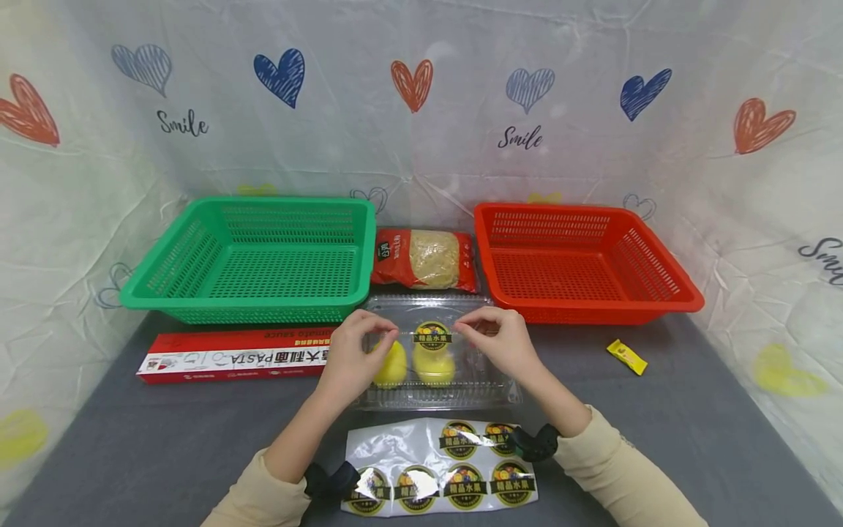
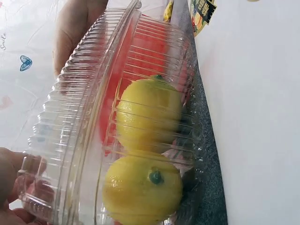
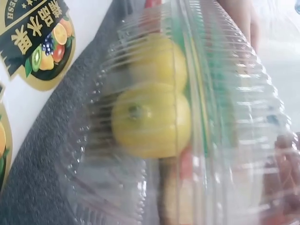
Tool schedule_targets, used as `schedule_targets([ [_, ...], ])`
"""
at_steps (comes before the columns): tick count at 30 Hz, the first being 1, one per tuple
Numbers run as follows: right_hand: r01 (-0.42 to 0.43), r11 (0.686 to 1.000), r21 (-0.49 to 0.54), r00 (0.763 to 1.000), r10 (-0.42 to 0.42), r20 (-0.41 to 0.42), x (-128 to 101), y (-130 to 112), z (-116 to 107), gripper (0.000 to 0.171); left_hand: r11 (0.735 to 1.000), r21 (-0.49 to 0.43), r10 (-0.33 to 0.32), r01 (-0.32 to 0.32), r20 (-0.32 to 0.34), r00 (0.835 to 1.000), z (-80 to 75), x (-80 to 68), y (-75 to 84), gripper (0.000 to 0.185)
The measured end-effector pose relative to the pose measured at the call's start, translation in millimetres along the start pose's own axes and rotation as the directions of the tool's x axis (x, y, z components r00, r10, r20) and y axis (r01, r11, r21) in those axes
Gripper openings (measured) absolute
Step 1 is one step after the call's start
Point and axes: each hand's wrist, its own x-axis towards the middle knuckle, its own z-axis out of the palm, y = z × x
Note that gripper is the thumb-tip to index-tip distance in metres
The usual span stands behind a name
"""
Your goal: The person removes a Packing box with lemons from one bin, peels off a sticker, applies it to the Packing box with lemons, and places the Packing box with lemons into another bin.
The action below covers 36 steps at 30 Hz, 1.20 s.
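A clear plastic clamshell box (image 1: pixel 474 369) stands shut on the table, with two lemons (image 1: pixel 435 366) (image 2: pixel 143 187) inside. One round black-and-gold fruit sticker (image 1: pixel 432 336) shows on the lid, between the hands. My left hand (image 1: pixel 352 355) is over the lid's left part, its thumb and index fingertips close together near the sticker. From the right, my right hand (image 1: pixel 497 337) reaches over the lid, fingertips just beside the sticker's upper right edge. Nothing is visible between the fingers of either hand. In the right wrist view the lemons (image 3: pixel 152 119) are blurred behind the ribbed plastic.
A sticker sheet (image 1: pixel 395 446) lies in front of the box. Behind stand a green basket (image 1: pixel 246 301) and a red basket (image 1: pixel 593 307), with a red noodle bag (image 1: pixel 428 260) between them. A pasta box (image 1: pixel 230 355) is left, a yellow wrapped packet (image 1: pixel 627 356) right.
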Motion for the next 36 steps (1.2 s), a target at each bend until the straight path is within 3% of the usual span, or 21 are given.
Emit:
schedule_targets([
  [7, -0.094, 0.995, 0.045, 0.996, 0.094, 0.002, -4, -4, -15, 0.014, 0.998, -0.055, -0.036, 0.035, -0.024, 0.999, -7.9, -4.1, 3.3, 0.005],
  [12, -0.1, 0.993, 0.062, 0.995, 0.101, -0.015, -10, -24, -26, 0.013, 0.994, -0.088, -0.069, 0.067, -0.025, 0.997, -9.7, -7.3, 2.0, 0.014],
  [17, -0.091, 0.996, 0.021, 0.995, 0.092, -0.048, -16, -38, -36, 0.012, 0.99, -0.064, -0.124, 0.123, -0.011, 0.992, -8.9, -11.5, -1.7, 0.025],
  [28, -0.079, 0.997, -0.001, 0.991, 0.079, -0.107, -23, -32, -54, 0.012, 0.965, -0.099, -0.233, 0.243, 0.102, 0.967, -6.0, -21.9, -6.0, 0.053],
  [36, -0.102, 0.995, -0.012, 0.981, 0.098, -0.169, -28, -12, -70, 0.016, 0.938, -0.17, -0.277, 0.303, 0.16, 0.947, -3.6, -21.9, -8.2, 0.058],
])
